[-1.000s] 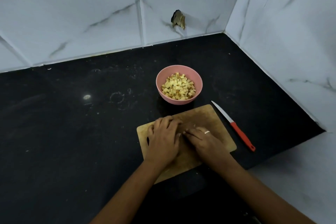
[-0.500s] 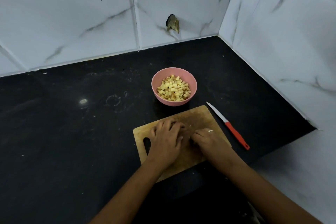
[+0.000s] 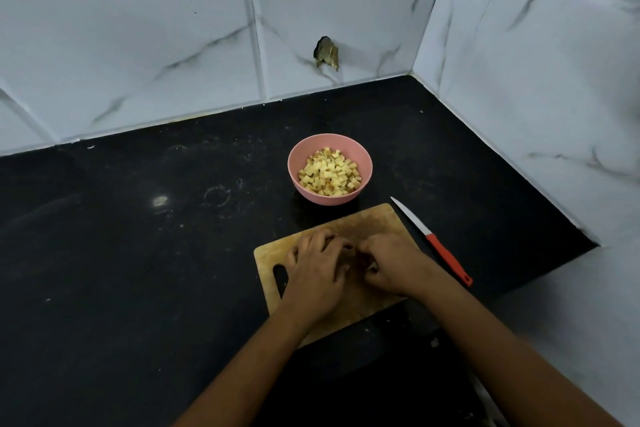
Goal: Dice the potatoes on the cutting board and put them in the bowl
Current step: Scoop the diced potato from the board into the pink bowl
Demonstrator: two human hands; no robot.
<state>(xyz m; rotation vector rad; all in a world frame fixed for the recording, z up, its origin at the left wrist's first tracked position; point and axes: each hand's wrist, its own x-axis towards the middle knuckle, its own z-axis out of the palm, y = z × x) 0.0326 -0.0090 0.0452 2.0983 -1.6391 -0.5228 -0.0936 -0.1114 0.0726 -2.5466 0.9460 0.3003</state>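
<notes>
Dicing looked done: bowl (image 3: 328, 200) heaped with cubes (image 3: 329, 173), knife (image 3: 433, 241) aside. Left hand (image 3: 318, 269) and right hand (image 3: 389, 263), fingers curled, met on cutting board (image 3: 374, 218); whether they held last cubes was hidden.

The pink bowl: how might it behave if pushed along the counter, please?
The pink bowl holds a heap of potato cubes, so it is probably bottom-heavy and unlikely to tip. On the glossy counter it may slide readily.

I see board (image 3: 377, 222) on bench (image 3: 138, 253). Bowl (image 3: 294, 163) just behind it, dice (image 3: 329, 172) in bowl. Knife (image 3: 433, 243) on bench just beside board's right edge, tip pointing away. Left grip (image 3: 317, 274) and right grip (image 3: 391, 265) on board, side by side.
</notes>
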